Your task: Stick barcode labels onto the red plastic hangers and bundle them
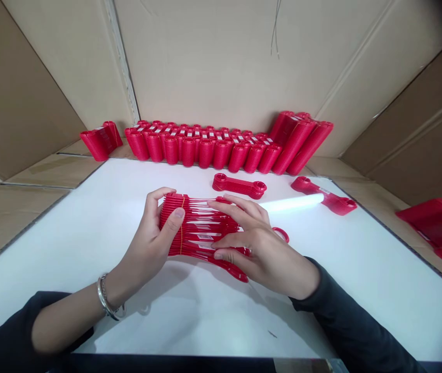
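My left hand (155,228) is closed around the left end of a stack of thin red plastic pieces (197,228) with narrow middles and wider ends. A yellowish rubber band (182,235) runs around that end, close to my thumb. My right hand (262,241) grips the stack's other end, its fingers bent over the edges of the pieces and partly hiding them. Towards the right the pieces fan apart, and the lowest one juts out below my right hand. White labels show between some of them. Just beyond my right wrist, a red ring-shaped end (282,234) shows.
Bundled red stacks (205,150) line the back, with taller ones (302,140) at right and one (102,140) at left. Smaller stacks lie on the white table (135,336) at centre (239,186) and right (324,196). Another red stack (438,230) sits at the far right. Cardboard walls (221,67) surround the table.
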The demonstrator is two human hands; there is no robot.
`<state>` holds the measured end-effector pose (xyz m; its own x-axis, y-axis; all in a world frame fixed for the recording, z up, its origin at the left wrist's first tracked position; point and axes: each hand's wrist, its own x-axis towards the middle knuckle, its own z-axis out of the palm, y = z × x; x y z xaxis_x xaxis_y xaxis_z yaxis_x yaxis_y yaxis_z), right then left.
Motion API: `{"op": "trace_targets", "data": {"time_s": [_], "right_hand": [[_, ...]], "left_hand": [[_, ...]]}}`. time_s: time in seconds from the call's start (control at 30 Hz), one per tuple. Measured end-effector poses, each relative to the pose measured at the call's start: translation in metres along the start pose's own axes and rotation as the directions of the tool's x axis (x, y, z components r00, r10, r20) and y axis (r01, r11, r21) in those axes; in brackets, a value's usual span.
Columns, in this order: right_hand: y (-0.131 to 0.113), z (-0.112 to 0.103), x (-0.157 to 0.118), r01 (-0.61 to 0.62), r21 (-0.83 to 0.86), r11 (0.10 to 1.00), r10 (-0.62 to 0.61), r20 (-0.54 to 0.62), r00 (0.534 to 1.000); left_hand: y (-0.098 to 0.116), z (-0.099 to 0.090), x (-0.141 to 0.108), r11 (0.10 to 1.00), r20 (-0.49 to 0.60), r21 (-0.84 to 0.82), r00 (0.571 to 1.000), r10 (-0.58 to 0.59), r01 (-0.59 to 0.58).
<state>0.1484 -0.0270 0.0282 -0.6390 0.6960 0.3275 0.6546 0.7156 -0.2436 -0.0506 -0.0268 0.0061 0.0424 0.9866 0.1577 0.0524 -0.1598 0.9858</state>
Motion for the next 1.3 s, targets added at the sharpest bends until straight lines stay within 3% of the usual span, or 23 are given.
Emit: {"op": "trace_targets", "data": {"time_s": [0.17,0.5,0.93,1.1,1.17,1.23,1.3], "right_hand": [[0.0,0.001,0.0,-0.002,-0.022,1.0,0.001,-0.01,1.0],[-0.013,0.017,0.007,0.088,-0.354,0.931,-0.132,-0.102,0.986],[-0.014,0.023,0.008,0.057,-0.392,0.918,-0.116,-0.128,0.985],[-0.012,0.016,0.005,0.058,-0.273,0.96,-0.094,-0.121,0.988],[-0.008,0.014,0.004,0.044,-0.146,0.988,-0.075,-0.21,0.975],[-0.001,0.014,0.004,-0.022,0.024,0.999,0.03,-0.376,0.926],[0.005,0.017,0.006,-0.119,0.27,0.955,0.241,-0.48,0.843]], "left_hand": [[0.0,0.001,-0.001,1.0,0.005,0.005,1.0,0.002,-0.002],[0.0,0.005,-0.003,0.999,-0.056,-0.012,0.998,0.04,-0.041],[0.002,0.002,0.001,0.999,-0.065,-0.04,0.998,0.027,-0.029],[0.003,0.001,0.002,0.999,-0.082,-0.032,0.996,0.032,-0.035],[0.003,-0.001,0.003,0.998,-0.109,-0.022,0.993,0.052,-0.055],[0.002,-0.003,0.005,0.996,-0.165,0.006,0.983,0.086,-0.086],[0.0,-0.004,0.007,0.993,-0.229,0.035,0.966,0.12,-0.115]]}}
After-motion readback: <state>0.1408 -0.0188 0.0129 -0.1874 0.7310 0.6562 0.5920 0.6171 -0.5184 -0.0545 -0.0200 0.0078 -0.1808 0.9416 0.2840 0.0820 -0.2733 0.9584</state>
